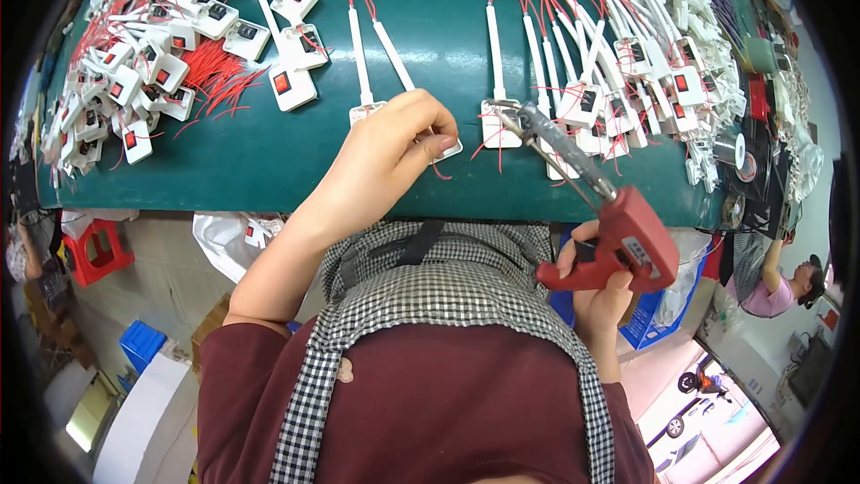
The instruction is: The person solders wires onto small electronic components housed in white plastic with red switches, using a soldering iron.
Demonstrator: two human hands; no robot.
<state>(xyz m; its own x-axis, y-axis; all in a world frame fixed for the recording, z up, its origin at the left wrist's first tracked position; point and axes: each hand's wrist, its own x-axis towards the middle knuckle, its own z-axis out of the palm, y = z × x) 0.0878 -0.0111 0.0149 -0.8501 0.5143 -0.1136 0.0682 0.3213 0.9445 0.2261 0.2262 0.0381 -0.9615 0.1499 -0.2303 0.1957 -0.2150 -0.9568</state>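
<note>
Landmark: a red soldering gun [638, 233], pistol-shaped, its grey barrel slanting forward and leftward over a green counter [224, 188]
Right hand pose: the right hand [598, 303] is raised near the body, behind the gun's barrel, fingers and thumb wrapped around the handle
Right grip: clenched on the soldering gun
Left hand pose: the bare forearm reaches forward and inward, bringing the left hand [408, 130] to the left of the gun's barrel, knuckles upward, fingers curled down
Left grip: thumb and fingertips close together at a housing; cannot tell whether they pinch a wire or only touch the part
Part at left hand: a small white housing [451, 151] lies on the counter, left of the gun's barrel, mostly covered by the fingers, a red wire poking out below
Neighbouring part: a sleeved housing [362, 113], farther left of the gun, partly behind the left hand
Under the gun's tip: an open housing [500, 130] with red wires; cannot tell whether the tip touches it
Right of the barrel: a heap of white parts [618, 108] with sleeves and red wires
Far left of the gun: a pile of switch boxes [139, 72], beside loose red wires [215, 76]
</note>
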